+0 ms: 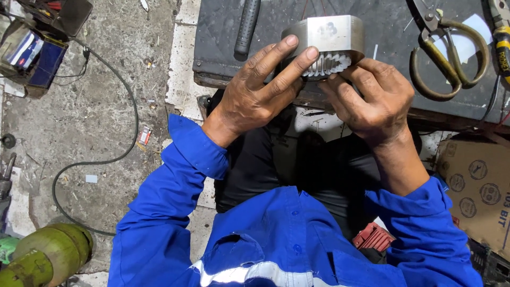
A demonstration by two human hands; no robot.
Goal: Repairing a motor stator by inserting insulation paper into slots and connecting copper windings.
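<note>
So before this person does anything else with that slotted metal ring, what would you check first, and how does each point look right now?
1. Both hands on the piece: ok. The left hand and right hand both touch the metal ring.
2. Ring supported: ok. It sits at the edge of the dark bench top.
3. Slots facing the person: ok. The toothed inner face shows between the fingers.
4. Slots undamaged: cannot tell, the fingers cover part of them.
5. Tools within reach: ok. The scissors and a black grip handle lie on the bench.
6. Floor cable away from the feet: cannot tell.
</note>
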